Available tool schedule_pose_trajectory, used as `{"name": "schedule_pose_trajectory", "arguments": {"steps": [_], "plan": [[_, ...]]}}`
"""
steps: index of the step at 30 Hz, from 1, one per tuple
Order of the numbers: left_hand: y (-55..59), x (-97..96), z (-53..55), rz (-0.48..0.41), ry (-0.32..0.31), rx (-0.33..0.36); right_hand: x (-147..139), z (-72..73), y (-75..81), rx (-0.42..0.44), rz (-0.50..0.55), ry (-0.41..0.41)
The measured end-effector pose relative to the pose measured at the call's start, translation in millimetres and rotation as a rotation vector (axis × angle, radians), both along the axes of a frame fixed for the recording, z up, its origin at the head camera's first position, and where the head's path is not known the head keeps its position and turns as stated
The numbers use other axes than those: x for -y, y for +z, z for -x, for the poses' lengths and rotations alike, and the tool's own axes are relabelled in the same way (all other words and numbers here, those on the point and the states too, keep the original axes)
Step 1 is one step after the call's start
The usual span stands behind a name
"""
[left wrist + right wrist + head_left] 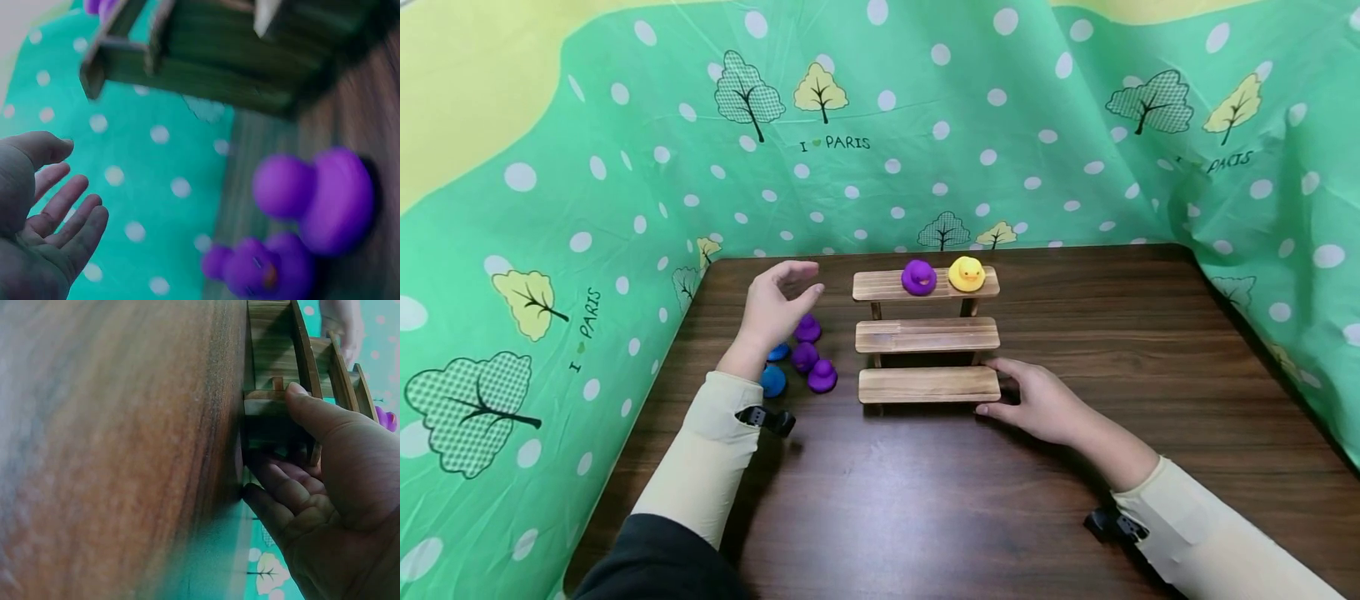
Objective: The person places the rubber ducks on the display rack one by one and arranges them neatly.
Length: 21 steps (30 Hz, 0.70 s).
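Note:
A three-step wooden shelf [927, 386] stands on the dark table. My right hand [1037, 402] grips the right end of its lowest step, thumb [306, 403] at the front edge and fingers curled about the end. On the top step sit a purple rubber duck [918, 277] and, to its right, a yellow rubber duck [967, 273]. My left hand [775, 302] is raised left of the shelf with loosely bent fingers, holding nothing. Below and beside it on the table lie purple rubber ducks [822, 377] and blue ones [772, 382], partly hidden by the left wrist.
A green dotted cloth [880, 183] with printed trees rises behind and along both sides of the wooden table [880, 517]. The middle step [927, 336] of the shelf shows bare wood. Each wrist carries a small black camera [766, 419].

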<state>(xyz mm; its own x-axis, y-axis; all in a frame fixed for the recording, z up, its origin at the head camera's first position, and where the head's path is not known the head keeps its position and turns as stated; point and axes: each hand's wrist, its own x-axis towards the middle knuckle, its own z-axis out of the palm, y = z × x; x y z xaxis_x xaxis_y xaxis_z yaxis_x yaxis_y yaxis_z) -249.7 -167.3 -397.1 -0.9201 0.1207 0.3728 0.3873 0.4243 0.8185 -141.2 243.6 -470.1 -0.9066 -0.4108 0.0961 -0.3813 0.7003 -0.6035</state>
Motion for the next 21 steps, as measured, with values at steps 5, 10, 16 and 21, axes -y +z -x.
{"name": "schedule_pose_trajectory", "arguments": {"steps": [5, 10, 16, 21], "plan": [[-19.6, 15.5, 2.9, 0.022, 0.027, 0.113, -0.6, -0.2, 0.1, 0.008, -0.003, -0.005], [-36.6, 26.5, 6.4, 0.125, 0.044, 0.185, -0.6, -1.1, 0.1, 0.018, 0.000, -0.007], [-50.1, 33.7, 8.6, 0.389, 0.082, 0.232, -0.4, -1.2, 0.9, 0.025, 0.005, -0.008], [-51.8, 31.5, 7.2, 0.576, 0.115, 0.234, -0.5, -1.0, 0.9, 0.022, 0.002, -0.010]]}}
